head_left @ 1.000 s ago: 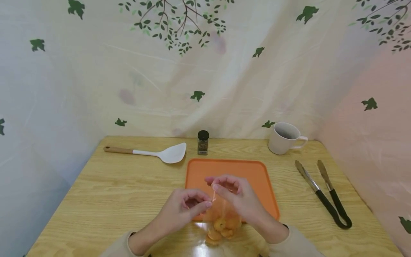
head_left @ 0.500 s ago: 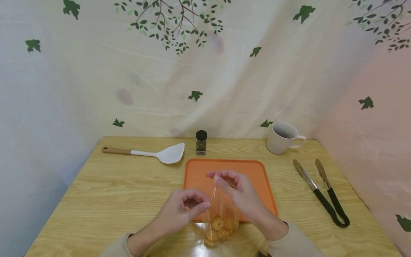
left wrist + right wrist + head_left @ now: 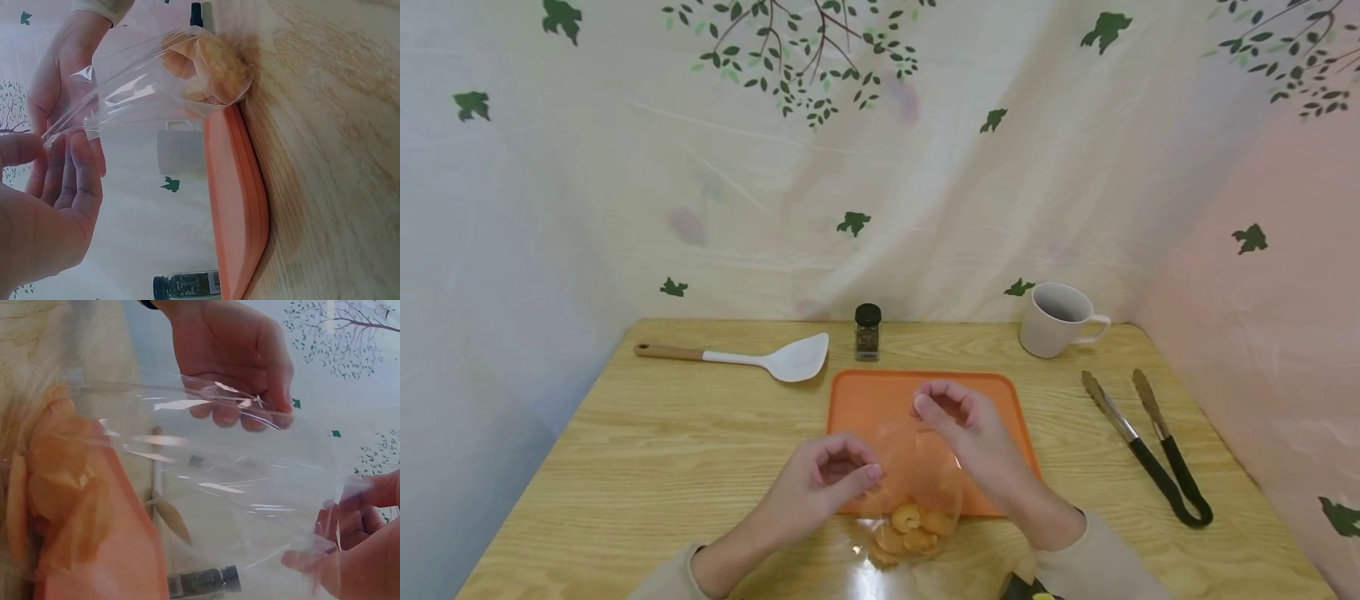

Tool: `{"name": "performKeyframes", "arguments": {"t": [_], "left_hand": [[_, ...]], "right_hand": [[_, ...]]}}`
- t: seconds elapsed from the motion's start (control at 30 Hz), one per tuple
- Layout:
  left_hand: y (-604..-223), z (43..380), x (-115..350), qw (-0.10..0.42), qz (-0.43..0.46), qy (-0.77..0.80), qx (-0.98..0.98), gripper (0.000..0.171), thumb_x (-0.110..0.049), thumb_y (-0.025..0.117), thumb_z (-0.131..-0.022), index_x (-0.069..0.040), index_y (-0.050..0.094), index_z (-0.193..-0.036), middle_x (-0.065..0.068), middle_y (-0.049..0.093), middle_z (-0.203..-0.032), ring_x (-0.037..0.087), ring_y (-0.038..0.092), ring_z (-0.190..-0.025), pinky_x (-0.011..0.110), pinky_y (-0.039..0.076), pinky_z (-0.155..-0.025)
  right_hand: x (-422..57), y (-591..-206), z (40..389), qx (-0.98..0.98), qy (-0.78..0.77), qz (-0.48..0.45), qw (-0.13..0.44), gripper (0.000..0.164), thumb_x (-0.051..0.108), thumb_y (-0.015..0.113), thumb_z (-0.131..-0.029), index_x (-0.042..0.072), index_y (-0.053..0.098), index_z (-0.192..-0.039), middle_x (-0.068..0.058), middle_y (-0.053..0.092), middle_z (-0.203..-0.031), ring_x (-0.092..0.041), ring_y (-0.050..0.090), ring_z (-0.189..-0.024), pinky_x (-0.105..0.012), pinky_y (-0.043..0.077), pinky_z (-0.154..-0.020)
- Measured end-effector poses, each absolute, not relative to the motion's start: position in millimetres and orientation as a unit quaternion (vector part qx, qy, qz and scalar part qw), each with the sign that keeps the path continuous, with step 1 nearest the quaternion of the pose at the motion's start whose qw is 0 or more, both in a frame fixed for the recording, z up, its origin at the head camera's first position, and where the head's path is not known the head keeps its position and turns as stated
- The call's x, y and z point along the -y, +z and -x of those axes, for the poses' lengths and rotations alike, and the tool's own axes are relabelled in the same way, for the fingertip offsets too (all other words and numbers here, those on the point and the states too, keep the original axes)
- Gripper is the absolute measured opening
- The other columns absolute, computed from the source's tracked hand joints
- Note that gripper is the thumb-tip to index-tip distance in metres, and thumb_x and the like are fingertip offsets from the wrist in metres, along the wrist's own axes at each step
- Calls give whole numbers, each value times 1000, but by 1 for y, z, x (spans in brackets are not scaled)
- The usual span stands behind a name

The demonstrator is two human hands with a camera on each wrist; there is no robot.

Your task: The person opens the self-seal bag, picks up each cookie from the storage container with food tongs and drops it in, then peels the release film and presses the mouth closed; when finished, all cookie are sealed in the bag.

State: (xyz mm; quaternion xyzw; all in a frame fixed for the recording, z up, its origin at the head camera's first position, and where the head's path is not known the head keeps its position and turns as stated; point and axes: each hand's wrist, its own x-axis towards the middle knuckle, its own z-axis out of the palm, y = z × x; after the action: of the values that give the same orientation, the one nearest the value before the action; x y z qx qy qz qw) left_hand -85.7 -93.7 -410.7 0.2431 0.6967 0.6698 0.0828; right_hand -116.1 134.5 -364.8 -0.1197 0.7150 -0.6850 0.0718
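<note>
A clear plastic bag (image 3: 938, 479) stands at the near edge of an orange tray (image 3: 865, 396), with several orange-brown, cookie-like pieces (image 3: 907, 518) at its bottom. My left hand (image 3: 829, 477) pinches one side of the bag's mouth between thumb and forefinger. On the opposite side, higher and to the right, my right hand (image 3: 972, 429) pinches the rim. Between them the film is spread wide, as the right wrist view shows with the bag wall (image 3: 206, 450) stretched across. In the left wrist view, the pieces (image 3: 212, 65) sit low, close over the wooden table (image 3: 337, 156).
A white spatula (image 3: 797, 358) with a wooden handle lies back left. Behind the tray stands a black-capped spice jar (image 3: 867, 333). Back right is a white mug (image 3: 1054, 321), with black-handled tongs (image 3: 1157, 458) in front. A patterned cloth (image 3: 760, 208) hangs behind the table.
My hands have drawn apart, the right one moving up and rightward, the left slightly left. The bag's mouth has spread wider, while the pieces stay at its bottom.
</note>
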Motion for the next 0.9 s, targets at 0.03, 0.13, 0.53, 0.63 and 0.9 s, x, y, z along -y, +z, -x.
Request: {"name": "performKeyframes", "arguments": {"t": [0.03, 0.13, 0.53, 0.63, 0.9], "left_hand": [[-411, 86, 94, 83, -245, 672, -694, 8, -8, 67, -98, 0, 66, -98, 18, 70, -92, 22, 71, -81, 35, 60, -72], [-412, 86, 95, 82, -249, 678, -686, 8, -7, 66, -99, 1, 65, -99, 19, 70, -92, 23, 71, -80, 36, 60, -72], [-412, 86, 99, 86, -241, 689, -678, 9, -6, 65, -99, 4, 64, -101, 21, 70, -95, 28, 72, -82, 39, 61, -72], [-412, 86, 99, 87, -238, 690, -678, 10, -6, 65, -99, 4, 64, -101, 21, 70, -95, 28, 72, -82, 40, 61, -72], [-413, 87, 101, 84, -248, 691, -674, 8, -4, 64, -99, 4, 64, -101, 22, 70, -94, 23, 72, -81, 38, 61, -71]], "right_hand": [[-135, -364, 117, -713, -688, 120, 67, 25, 16, 62, -103, -6, 61, -112, -13, 64, -104, -27, 64, -101, -33, 56, -89], [-138, -363, 119, -702, -698, 126, 59, 22, 14, 63, -103, -7, 61, -111, -13, 64, -102, -25, 64, -95, -34, 57, -86], [-142, -362, 122, -654, -742, 131, 64, 20, 10, 65, -101, -3, 63, -115, -9, 70, -93, -19, 70, -85, -38, 59, -82], [-143, -362, 122, -648, -747, 136, 64, 27, 8, 64, -101, -5, 60, -124, -9, 70, -95, -20, 71, -87, -39, 59, -83], [-144, -364, 122, -660, -732, 155, 69, 34, 3, 68, -97, -7, 59, -128, -20, 67, -108, -23, 71, -93, -42, 58, -86]]}}
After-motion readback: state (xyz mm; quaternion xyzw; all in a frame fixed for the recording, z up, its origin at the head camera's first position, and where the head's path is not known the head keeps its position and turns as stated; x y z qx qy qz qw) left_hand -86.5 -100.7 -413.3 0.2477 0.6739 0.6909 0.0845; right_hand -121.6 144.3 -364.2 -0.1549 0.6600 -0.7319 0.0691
